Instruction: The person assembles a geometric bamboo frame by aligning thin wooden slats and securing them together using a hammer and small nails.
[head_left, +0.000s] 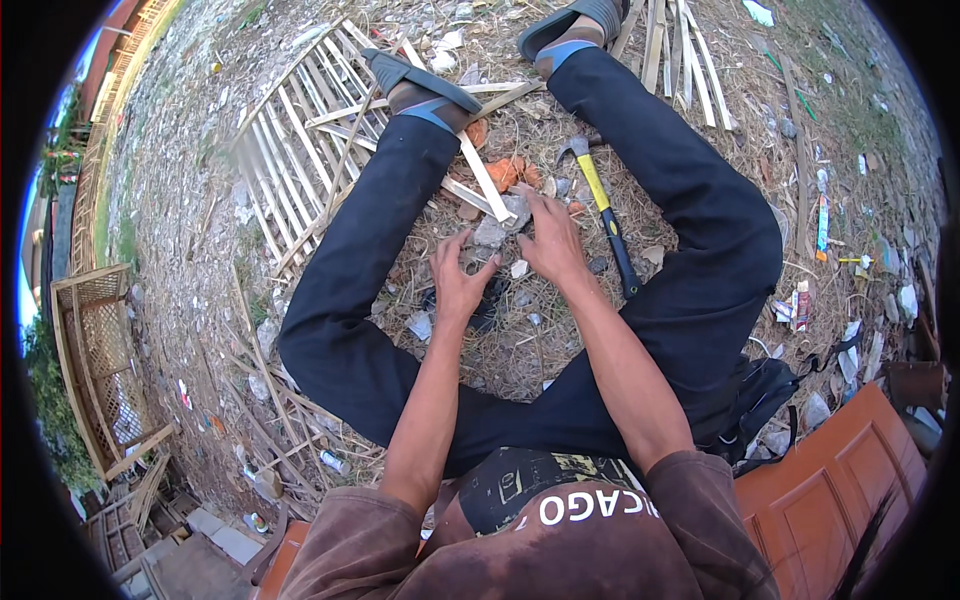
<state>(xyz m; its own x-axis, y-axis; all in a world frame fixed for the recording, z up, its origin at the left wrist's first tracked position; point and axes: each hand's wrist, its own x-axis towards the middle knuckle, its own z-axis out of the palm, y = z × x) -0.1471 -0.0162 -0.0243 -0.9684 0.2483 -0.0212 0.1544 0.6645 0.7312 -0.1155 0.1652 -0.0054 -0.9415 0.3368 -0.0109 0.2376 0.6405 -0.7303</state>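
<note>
**Both hands on grey stones, hammer lying to the right**

The person sits on littered ground point(180, 250) with legs spread in black trousers point(340, 300), feet in blue-strapped sandals point(415, 80) at the top of the frame. Dry straw, rubble and scraps of paper cover the space between the legs. A lattice of pale wooden slats point(300, 130) lies in the upper left, partly under the left leg, and one slat point(485, 180) runs diagonally down to the stones. More slats point(680, 60) lie at the top right. Orange brick fragments point(505, 172) sit just above the hands. A claw hammer point(605, 215) with a yellow and black handle lies on the ground just right of the right hand, untouched, its head toward the top of the frame. A black bag point(765, 395) rests beside the right thigh, an orange panelled door point(830, 480) fills the lower right, and a bamboo frame point(95, 350) stands at the left edge.

In the centre of the frame the left hand point(458, 285) lies palm down, fingers point(452, 248) spread loosely and reaching up to the lower edge of a grey stone point(492, 232). The right hand point(550, 240) also lies palm down, its fingers point(528, 205) loosely curved over the stone's right side, touching it. Neither hand is closed round anything; whether the right fingers actually pinch the stone cannot be told.
</note>
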